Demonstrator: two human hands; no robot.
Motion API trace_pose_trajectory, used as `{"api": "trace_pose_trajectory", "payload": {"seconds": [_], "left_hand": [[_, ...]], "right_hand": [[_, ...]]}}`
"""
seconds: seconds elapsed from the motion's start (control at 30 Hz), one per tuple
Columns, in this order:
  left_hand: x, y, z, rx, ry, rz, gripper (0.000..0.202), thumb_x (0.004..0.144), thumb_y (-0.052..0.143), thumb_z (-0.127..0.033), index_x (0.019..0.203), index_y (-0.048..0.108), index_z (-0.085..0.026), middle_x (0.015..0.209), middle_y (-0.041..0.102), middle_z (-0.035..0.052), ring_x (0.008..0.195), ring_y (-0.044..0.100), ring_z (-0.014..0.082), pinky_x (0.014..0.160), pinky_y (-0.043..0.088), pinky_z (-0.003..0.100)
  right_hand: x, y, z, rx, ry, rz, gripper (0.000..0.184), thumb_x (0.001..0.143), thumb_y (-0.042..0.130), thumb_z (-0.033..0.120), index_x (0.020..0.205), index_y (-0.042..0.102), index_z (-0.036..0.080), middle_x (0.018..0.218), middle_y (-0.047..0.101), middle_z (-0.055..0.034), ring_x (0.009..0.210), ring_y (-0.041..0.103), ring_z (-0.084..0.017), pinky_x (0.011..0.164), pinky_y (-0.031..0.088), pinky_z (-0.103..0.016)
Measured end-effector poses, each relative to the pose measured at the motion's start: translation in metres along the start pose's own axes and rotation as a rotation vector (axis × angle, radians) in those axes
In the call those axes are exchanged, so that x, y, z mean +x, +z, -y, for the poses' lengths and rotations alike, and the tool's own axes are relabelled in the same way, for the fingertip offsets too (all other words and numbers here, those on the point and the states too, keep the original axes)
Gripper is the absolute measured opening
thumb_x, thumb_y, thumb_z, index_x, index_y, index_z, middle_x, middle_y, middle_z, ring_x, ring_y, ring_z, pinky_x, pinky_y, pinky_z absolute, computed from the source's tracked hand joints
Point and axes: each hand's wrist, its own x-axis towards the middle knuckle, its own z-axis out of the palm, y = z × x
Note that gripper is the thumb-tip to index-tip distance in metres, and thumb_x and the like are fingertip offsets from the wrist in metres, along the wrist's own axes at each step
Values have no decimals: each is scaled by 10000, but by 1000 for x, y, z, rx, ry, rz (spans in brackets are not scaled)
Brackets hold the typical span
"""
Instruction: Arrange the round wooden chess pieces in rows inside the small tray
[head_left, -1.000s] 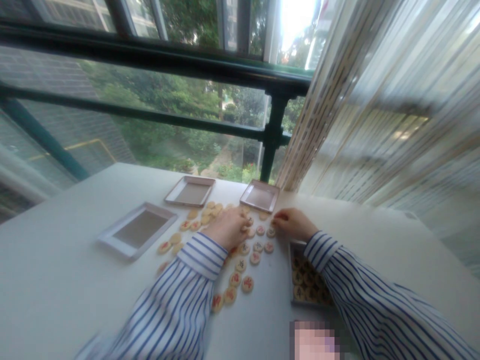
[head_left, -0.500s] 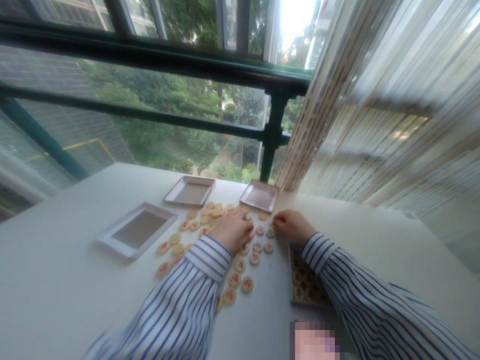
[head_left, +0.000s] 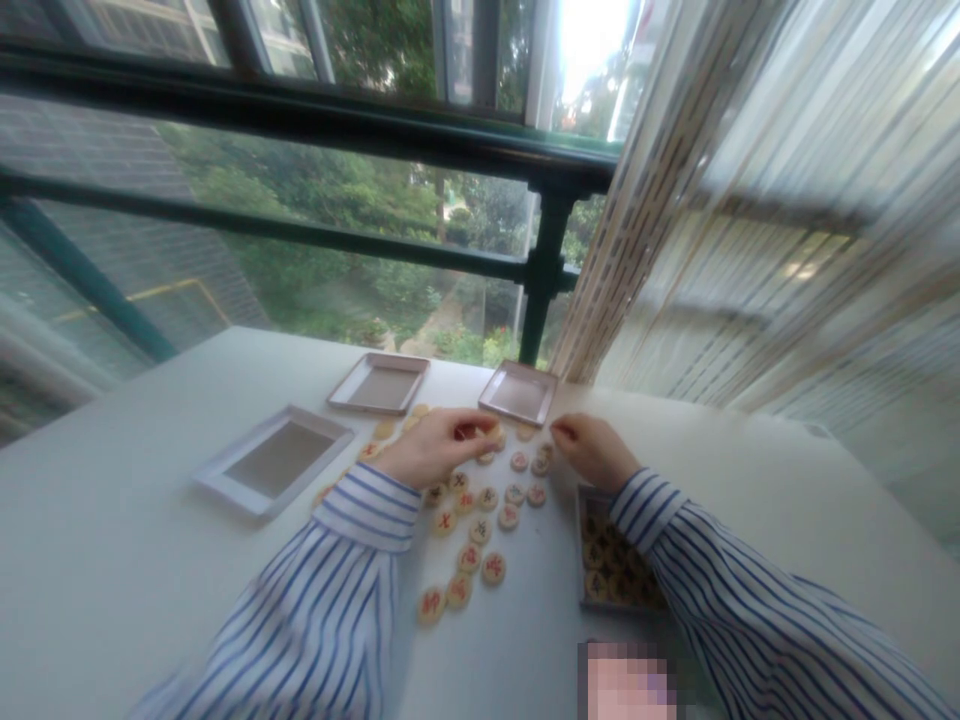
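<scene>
Round wooden Chinese chess pieces with red or black characters lie scattered in the middle of the white table, such as a red-marked piece (head_left: 493, 568). My left hand (head_left: 431, 445) reaches over the group, thumb and fingers closed on a pale chess piece (head_left: 493, 436) at their tips. It covers several pieces beneath it. My right hand (head_left: 596, 450) is curled with fingertips pressed together, just right of two overlapping pieces (head_left: 541, 461); whatever it pinches is hidden. Under my right sleeve stands a tray (head_left: 582, 560) with rows of pieces, partly covered by the forearm.
Three shallow trays or lids stand beyond the pieces: a white-rimmed one (head_left: 274, 460) at left, a brownish one (head_left: 380, 382) at the back and another (head_left: 519, 391) at back right. Past the table's (head_left: 135, 520) far edge run a green railing (head_left: 555, 250) and a string curtain (head_left: 622, 200).
My left hand has moved left and turned, uncovering pieces in the middle, with a piece at its fingertips. My right hand has shifted slightly right, and overlapping pieces now show beside it.
</scene>
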Motion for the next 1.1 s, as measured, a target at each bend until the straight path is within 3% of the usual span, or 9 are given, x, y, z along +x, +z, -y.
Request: {"api": "trace_pose_trajectory", "payload": {"seconds": [0.13,0.23,0.43,0.67,0.77,1.1], "left_hand": [[0,-5,4,-311,-29,14,455,723,585,-448,1067,619,-153,988,665,65,876,591,183,759,458,279],[0,-7,4,-422,-65,63,440,725,584,-445,1050,631,-152,974,669,67,824,590,174,727,457,269],[-1,-11,0,-310,-71,60,425,746,540,-481,967,668,-142,728,641,35,636,529,131,581,416,221],[-3,-9,-1,-262,-99,94,466,748,500,-537,944,666,-149,623,574,12,550,489,115,424,342,171],[-4,-8,-3,-272,-118,120,472,747,487,-552,936,662,-156,623,565,5,543,483,114,409,343,169],[-2,-8,-17,-222,29,184,392,816,428,-465,766,658,-151,589,565,-7,556,496,102,491,363,177]], "right_hand": [[-3,-3,11,52,-81,-89,230,827,443,274,817,651,177,767,632,-38,714,535,-138,658,348,-228],[-6,-5,20,108,-157,-161,189,820,473,250,834,645,174,755,626,-35,709,535,-138,665,370,-234],[-11,-8,37,137,-303,-264,138,812,512,226,877,622,176,799,625,-38,750,545,-143,708,398,-251],[-14,-8,51,95,-384,-244,214,804,550,262,999,587,181,873,623,-57,813,552,-161,753,405,-279],[-14,-7,52,83,-399,-234,250,802,558,266,1040,573,187,875,617,-55,823,551,-161,761,406,-282],[-16,-9,50,66,-464,-228,248,820,550,288,1048,575,194,865,615,-67,827,551,-166,748,400,-283]]}}
